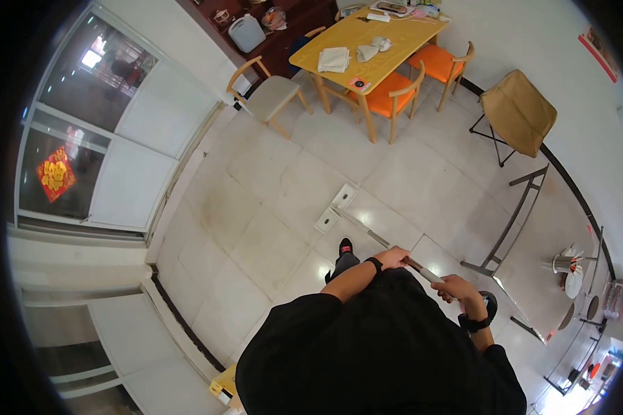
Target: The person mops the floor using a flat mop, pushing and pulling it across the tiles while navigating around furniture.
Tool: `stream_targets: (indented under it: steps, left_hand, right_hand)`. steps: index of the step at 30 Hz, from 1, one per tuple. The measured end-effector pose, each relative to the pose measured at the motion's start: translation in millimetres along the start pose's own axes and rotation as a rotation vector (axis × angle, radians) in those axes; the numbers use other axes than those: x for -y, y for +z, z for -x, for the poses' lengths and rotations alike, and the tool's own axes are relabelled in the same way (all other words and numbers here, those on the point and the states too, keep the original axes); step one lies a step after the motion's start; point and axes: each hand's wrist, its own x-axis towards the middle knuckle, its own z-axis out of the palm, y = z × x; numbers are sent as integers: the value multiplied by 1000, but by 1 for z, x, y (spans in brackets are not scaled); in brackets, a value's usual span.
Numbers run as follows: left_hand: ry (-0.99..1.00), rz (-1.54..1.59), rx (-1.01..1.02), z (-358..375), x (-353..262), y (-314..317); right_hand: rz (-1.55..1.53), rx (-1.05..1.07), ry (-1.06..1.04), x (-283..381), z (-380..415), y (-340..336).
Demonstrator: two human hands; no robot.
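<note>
A flat mop has its white rectangular head (pixel 327 220) on the tiled floor in front of my feet. Its long grey pole (pixel 377 238) slants from the head back toward my body. My left hand (pixel 394 258) is closed around the middle of the pole, with a dark band on that wrist. Higher up, near the pole's end, my right hand (pixel 454 287) is wrapped around it too. A black watch or band sits on the right wrist. One dark shoe (pixel 345 246) with red laces shows just behind the mop head.
Ahead stands a yellow-covered table (pixel 353 41) with cloths on top and orange-seated chairs (pixel 391 95) around it. A pale-seated chair (pixel 273 97) is at its left. A brown folding chair (pixel 519 111) and a tilted metal-legged table (pixel 533 277) are on the right. Sliding doors (pixel 118 124) line the left.
</note>
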Motion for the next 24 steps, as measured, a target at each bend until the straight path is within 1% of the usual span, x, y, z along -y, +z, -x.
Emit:
stream_targets:
  steps: [2,3,5,6,8,9,10,11,12,14,15,17,18,20,21,24]
  left_hand:
    - [-95,365,10,-13,19,20]
    - [-91,363,16,-19,16,21]
    - [-724,1341,-33,-30,10,26]
    - [-724,1344,-29,-29,4,21]
    - [94,49,-17,-20,-5,9]
    - [92,55,-18,-24,14,18]
    - [0,318,-99,-28,49,36]
    - [-94,578,-181,-30,69,44]
    - [-97,580,-181,-26,60,30]
    - [-122,50,71,-16,30,-23]
    - [-123,52,69,-13,34,-38]
    - [-25,-177,-106,-8,36,-62]
    - [-25,-173,-105,-9,47,-68]
    - [-116,337,-273,-8,81,-85]
    - [-113,332,-270,-5,85,-100]
    - [-112,-286,-210,-3,99,-150]
  right_hand:
    - [-30,-4,-7,-10,4,-6]
    - [-54,-4,-8,-12,8,-8]
    - [-77,-23,-7,-15,12,-9]
    - [-94,-35,-6,-15,14,-9]
    - [-108,-36,-13,-14,10,-10]
    - [-96,-37,-24,-12,6,-9]
    - [-85,-38,-36,-10,1,-7]
    - [-85,-35,-32,-7,-6,-5]
    - [-47,-26,-51,-2,-14,-4]
    - [-7,-18,-68,15,-31,-2]
    - [27,-30,-86,28,-39,-2]
    - [96,-49,-104,55,-54,0]
    - [96,-49,-101,68,-62,-1]
    - [162,-7,-118,97,-81,-1]
    - [159,2,-122,109,-93,-1]
    - [143,42,-138,146,-126,6]
